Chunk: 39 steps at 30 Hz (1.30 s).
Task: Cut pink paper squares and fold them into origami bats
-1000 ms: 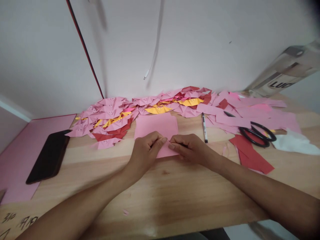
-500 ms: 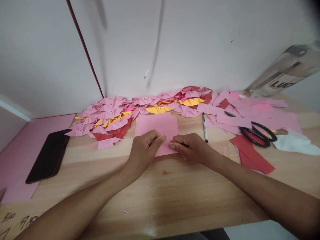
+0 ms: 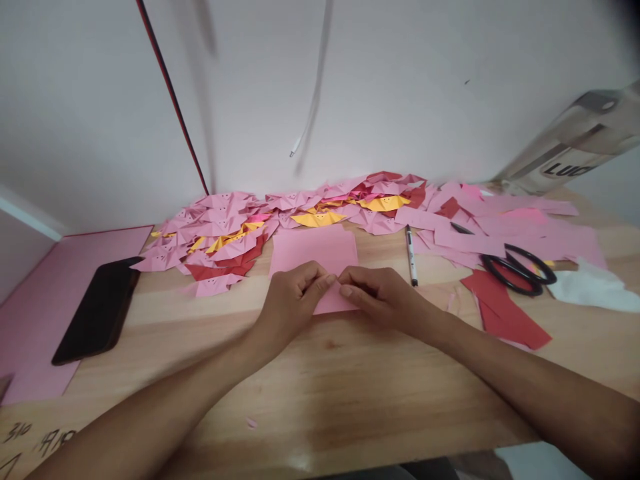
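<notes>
Over a stack of pink square paper (image 3: 315,245), my left hand (image 3: 295,293) and my right hand (image 3: 377,293) meet almost thumb to thumb. Both are closed, with thumbs pressed against curled fingers. Between them they pinch a small piece of pink paper, mostly hidden by the fingers and hard to tell from the stack below. Behind the stack lies a long heap of folded paper shapes (image 3: 223,207), mostly pink, some yellow (image 3: 319,219) or red, several with little drawn faces. A marker pen (image 3: 411,257) lies right of the stack.
Black-handled scissors (image 3: 515,270) lie at the right, among pink paper strips (image 3: 550,230) and red paper pieces (image 3: 510,310). White tissue (image 3: 595,285) is beside them. A dark phone (image 3: 97,310) rests on pink sheets (image 3: 30,320) at left. A clear bottle (image 3: 575,150) stands against the wall.
My right hand has come slightly closer to my left, and its fingers have straightened a little, narrowing the gap between the thumbs. Other things stay where they were.
</notes>
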Each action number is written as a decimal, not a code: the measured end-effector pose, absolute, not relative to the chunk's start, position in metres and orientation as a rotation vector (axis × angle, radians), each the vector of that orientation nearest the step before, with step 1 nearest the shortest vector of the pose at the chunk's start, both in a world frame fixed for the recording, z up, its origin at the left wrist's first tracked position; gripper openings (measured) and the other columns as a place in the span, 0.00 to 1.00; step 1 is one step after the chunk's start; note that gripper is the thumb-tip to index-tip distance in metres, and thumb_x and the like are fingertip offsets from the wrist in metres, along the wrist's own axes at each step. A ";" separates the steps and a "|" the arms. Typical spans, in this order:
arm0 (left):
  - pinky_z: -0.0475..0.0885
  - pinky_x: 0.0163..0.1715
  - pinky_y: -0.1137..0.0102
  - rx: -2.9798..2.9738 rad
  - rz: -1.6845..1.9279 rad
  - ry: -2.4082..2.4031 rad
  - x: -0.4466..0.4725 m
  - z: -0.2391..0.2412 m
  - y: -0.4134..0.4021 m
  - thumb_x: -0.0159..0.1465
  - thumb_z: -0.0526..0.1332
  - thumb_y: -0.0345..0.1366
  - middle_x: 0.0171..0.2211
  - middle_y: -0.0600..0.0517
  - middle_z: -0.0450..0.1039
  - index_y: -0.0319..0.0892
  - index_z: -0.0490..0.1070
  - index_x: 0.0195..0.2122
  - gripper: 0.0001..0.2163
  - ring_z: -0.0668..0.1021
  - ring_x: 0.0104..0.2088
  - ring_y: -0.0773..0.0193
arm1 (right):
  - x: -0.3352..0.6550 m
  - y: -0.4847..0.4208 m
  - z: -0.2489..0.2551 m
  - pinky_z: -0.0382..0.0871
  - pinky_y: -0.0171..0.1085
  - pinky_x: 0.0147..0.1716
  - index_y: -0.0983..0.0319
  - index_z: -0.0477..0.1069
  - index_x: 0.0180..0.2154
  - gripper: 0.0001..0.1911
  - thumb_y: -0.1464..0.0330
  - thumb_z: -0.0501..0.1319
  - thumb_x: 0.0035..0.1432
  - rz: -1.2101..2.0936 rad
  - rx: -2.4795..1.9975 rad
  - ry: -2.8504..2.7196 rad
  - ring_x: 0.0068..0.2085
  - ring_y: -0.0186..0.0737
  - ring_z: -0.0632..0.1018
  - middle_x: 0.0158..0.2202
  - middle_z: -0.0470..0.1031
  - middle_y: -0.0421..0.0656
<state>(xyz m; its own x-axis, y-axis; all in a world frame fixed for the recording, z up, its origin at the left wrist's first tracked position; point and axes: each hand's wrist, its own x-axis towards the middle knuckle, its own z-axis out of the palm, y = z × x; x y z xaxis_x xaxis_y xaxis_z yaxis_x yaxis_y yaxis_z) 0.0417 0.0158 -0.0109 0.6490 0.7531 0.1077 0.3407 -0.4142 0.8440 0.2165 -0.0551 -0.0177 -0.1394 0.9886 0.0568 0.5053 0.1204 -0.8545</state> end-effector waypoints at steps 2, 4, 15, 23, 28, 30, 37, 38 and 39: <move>0.60 0.27 0.74 2.041 0.596 0.825 0.042 -0.012 0.013 0.65 0.55 0.40 0.23 0.56 0.67 0.39 0.68 0.26 0.12 0.68 0.26 0.70 | 0.215 -0.056 -0.019 0.51 0.31 0.22 0.61 0.59 0.24 0.17 0.61 0.52 0.63 0.921 -1.479 -1.751 0.23 0.29 0.59 0.20 0.58 0.34; 0.61 0.27 0.74 2.053 0.588 0.819 0.043 -0.013 0.012 0.65 0.55 0.40 0.23 0.56 0.68 0.39 0.68 0.27 0.12 0.69 0.26 0.70 | 0.214 -0.056 -0.022 0.51 0.31 0.20 0.61 0.55 0.21 0.20 0.60 0.52 0.63 0.925 -1.511 -1.734 0.21 0.28 0.60 0.17 0.60 0.34; 0.59 0.26 0.75 2.066 0.565 0.829 0.043 -0.012 0.018 0.65 0.55 0.39 0.22 0.58 0.64 0.40 0.67 0.27 0.11 0.65 0.25 0.71 | 0.221 -0.050 -0.021 0.53 0.32 0.22 0.61 0.62 0.23 0.19 0.58 0.52 0.63 0.813 -1.582 -1.647 0.22 0.30 0.61 0.18 0.60 0.34; 0.59 0.27 0.75 2.072 0.534 0.838 0.043 -0.013 0.019 0.64 0.56 0.40 0.22 0.58 0.65 0.40 0.67 0.27 0.11 0.66 0.25 0.70 | 0.220 -0.052 -0.020 0.51 0.32 0.21 0.61 0.55 0.19 0.21 0.58 0.54 0.61 0.816 -1.657 -1.657 0.20 0.29 0.60 0.15 0.58 0.34; 0.59 0.27 0.75 2.074 0.515 0.841 0.043 -0.010 0.022 0.64 0.55 0.38 0.22 0.58 0.64 0.40 0.67 0.28 0.10 0.66 0.25 0.70 | 0.224 -0.051 -0.019 0.50 0.32 0.20 0.61 0.57 0.17 0.24 0.55 0.56 0.59 0.779 -1.678 -1.556 0.20 0.29 0.60 0.14 0.59 0.35; 0.58 0.26 0.74 2.081 0.532 0.865 0.042 -0.009 0.022 0.64 0.55 0.39 0.21 0.58 0.62 0.40 0.65 0.26 0.11 0.65 0.25 0.70 | 0.226 -0.051 -0.019 0.50 0.32 0.20 0.61 0.56 0.17 0.25 0.55 0.56 0.59 0.776 -1.673 -1.543 0.20 0.29 0.59 0.14 0.59 0.34; 0.56 0.26 0.73 2.067 0.630 0.938 0.040 -0.010 0.024 0.65 0.53 0.40 0.21 0.58 0.56 0.41 0.59 0.24 0.13 0.62 0.24 0.70 | 0.228 -0.050 -0.017 0.54 0.32 0.22 0.62 0.62 0.22 0.19 0.60 0.54 0.63 0.867 -1.584 -1.595 0.21 0.29 0.63 0.18 0.65 0.35; 0.56 0.26 0.73 2.065 0.635 0.939 0.040 -0.010 0.024 0.65 0.53 0.40 0.21 0.58 0.56 0.41 0.59 0.24 0.13 0.62 0.24 0.70 | 0.228 -0.050 -0.017 0.54 0.32 0.22 0.62 0.62 0.21 0.19 0.60 0.54 0.62 0.860 -1.589 -1.594 0.21 0.29 0.63 0.18 0.65 0.35; 0.56 0.26 0.73 2.063 0.637 0.942 0.040 -0.010 0.024 0.65 0.53 0.40 0.21 0.58 0.56 0.41 0.59 0.24 0.13 0.62 0.24 0.70 | 0.228 -0.050 -0.017 0.54 0.32 0.22 0.61 0.62 0.21 0.20 0.60 0.54 0.62 0.848 -1.599 -1.590 0.21 0.29 0.63 0.17 0.64 0.35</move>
